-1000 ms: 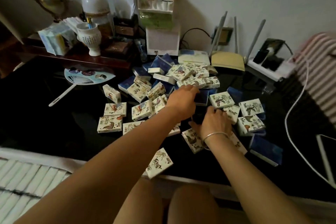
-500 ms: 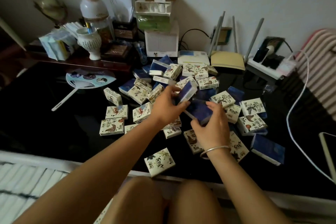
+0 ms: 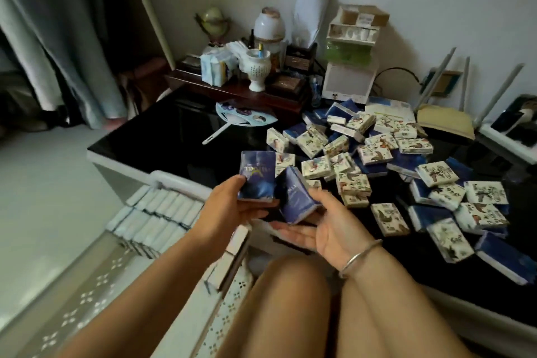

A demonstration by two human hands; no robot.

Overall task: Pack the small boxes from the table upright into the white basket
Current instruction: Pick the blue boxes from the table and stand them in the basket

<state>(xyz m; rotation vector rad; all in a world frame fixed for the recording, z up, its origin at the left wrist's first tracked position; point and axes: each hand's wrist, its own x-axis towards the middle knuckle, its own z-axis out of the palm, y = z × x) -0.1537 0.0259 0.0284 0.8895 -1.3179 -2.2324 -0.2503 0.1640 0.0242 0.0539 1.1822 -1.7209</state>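
Observation:
My left hand (image 3: 229, 209) grips a dark blue small box (image 3: 257, 174) upright, printed face toward me. My right hand (image 3: 316, 229) lies palm up and holds a second blue box (image 3: 296, 197), tilted, between thumb and fingers. Both hands hover over the table's near-left corner, beside the white basket (image 3: 174, 180). The basket stands on the floor at the left and holds rows of small boxes (image 3: 157, 212) standing on edge. A heap of white illustrated and blue small boxes (image 3: 377, 171) covers the black table (image 3: 174, 136) at the right.
A round hand fan (image 3: 247, 118) lies on the table behind the hands. A wooden tray with a white cup (image 3: 258, 70), jars and tissue packs stands at the back. A router (image 3: 444, 122) and power strip (image 3: 511, 136) sit far right. My bare knees (image 3: 290, 299) are below.
Both hands lifted a blue box each out of the heap and drew back toward me and to the left. The view swung left, bringing the basket into sight.

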